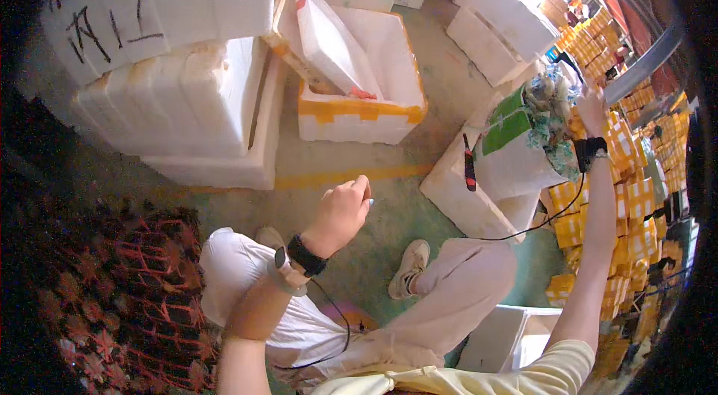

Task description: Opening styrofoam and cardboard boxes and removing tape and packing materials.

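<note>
My left hand (340, 215) hangs over the floor between my knees, its back towards me. Its fingers are curled, and nothing shows in them; a small pale-blue spot is at a fingertip. My right hand (593, 106) is stretched far to the right, at a heap of crumpled netting and plastic bags (549, 106). The heap lies at the top of a white foam box (499, 173) with green tape (507, 126) on it. Whether the fingers grip the plastic is too blurred to tell. Beside that box, a red-and-black utility knife (469, 165) rests on a foam piece (465, 204).
Ahead, an orange-taped foam box (362, 123) holds a loose foam lid (331, 36). Large foam boxes (174, 98) are stacked at left. Dark red netting (146, 283) lies at lower left, stacked yellow cartons (639, 210) at right. A black cable (547, 221) runs from my right wrist.
</note>
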Available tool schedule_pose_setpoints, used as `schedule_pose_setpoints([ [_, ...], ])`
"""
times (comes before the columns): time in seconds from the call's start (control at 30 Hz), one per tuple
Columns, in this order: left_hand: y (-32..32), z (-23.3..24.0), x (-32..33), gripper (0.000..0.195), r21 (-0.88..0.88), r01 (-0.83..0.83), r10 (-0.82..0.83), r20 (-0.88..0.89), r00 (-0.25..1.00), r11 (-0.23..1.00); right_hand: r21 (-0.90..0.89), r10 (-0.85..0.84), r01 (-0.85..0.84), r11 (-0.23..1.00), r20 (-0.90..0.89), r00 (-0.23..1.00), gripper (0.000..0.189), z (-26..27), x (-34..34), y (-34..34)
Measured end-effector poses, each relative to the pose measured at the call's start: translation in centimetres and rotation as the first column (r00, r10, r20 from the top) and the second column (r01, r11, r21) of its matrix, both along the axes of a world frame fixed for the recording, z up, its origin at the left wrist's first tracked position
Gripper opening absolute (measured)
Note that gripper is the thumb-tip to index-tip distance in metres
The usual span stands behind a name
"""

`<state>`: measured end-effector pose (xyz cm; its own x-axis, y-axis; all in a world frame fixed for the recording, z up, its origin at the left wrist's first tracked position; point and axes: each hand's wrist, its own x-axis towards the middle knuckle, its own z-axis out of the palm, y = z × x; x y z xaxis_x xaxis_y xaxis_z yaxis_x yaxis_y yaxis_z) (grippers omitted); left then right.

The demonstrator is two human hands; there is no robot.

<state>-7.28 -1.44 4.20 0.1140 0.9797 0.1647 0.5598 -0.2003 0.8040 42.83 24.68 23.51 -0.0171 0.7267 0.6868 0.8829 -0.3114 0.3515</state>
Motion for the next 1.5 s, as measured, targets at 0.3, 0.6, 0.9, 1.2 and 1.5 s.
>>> schedule_pose_setpoints([
  [0.3,0.1,0.9,-0.7,0.019,0.186,-0.176,0.194,-0.082,0.978,0.967,-0.303,0.528,-0.842,0.447,-0.670,0.521,0.072,-8.9,-39.1,-1.2],
  [0.6,0.7,2.4,-3.2,0.014,0.169,-0.149,0.172,-0.127,0.977,0.974,-0.325,0.240,-0.714,0.621,-0.787,0.568,0.103,-19.9,-56.7,2.2],
  [0.9,0.0,1.2,-4.5,0.018,0.216,-0.272,0.298,-0.095,0.950,0.938,0.379,0.575,-0.547,0.747,-0.781,0.245,0.056,-11.2,-42.9,1.5],
  [1.2,-0.1,3.3,-3.5,0.063,0.409,-0.310,0.335,0.010,0.942,0.858,0.790,0.852,-0.460,0.406,-0.510,-0.122,0.028,-3.0,-22.5,-16.3],
  [1.5,-2.2,1.3,3.1,0.080,0.631,-0.015,0.271,-0.312,0.911,0.776,0.803,0.609,-0.209,0.558,-0.568,-0.554,0.032,-0.6,-21.7,-22.5],
])
